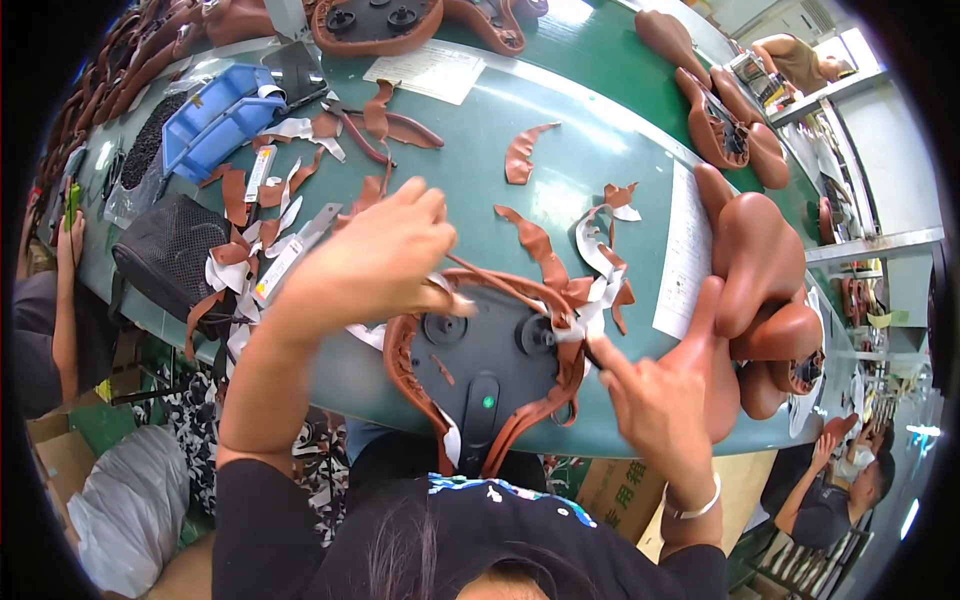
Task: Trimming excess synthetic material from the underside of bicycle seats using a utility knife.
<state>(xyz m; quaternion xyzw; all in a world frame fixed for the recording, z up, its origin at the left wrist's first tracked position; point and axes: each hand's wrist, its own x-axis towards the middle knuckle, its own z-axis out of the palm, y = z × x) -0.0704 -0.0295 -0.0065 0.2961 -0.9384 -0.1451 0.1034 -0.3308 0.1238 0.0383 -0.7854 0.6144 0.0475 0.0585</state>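
At the near edge of the green surface (600, 140), I see the left hand (375, 265) with fingers pinched on a thin brown strip (500, 278) above the upturned saddle (485, 365). Right hand (655, 400) fingers press its brown cover edge (572, 365). Leather scraps (525, 152), pliers (365, 125), and a blue bin (215, 115) lie beyond; finished saddles (760, 270) are stacked at right.

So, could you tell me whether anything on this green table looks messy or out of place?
Yes: brown leather offcuts and white paper strips lie scattered over the green table around the upturned brown bicycle saddle. They look like trimmings. Nothing seems spilled or broken.
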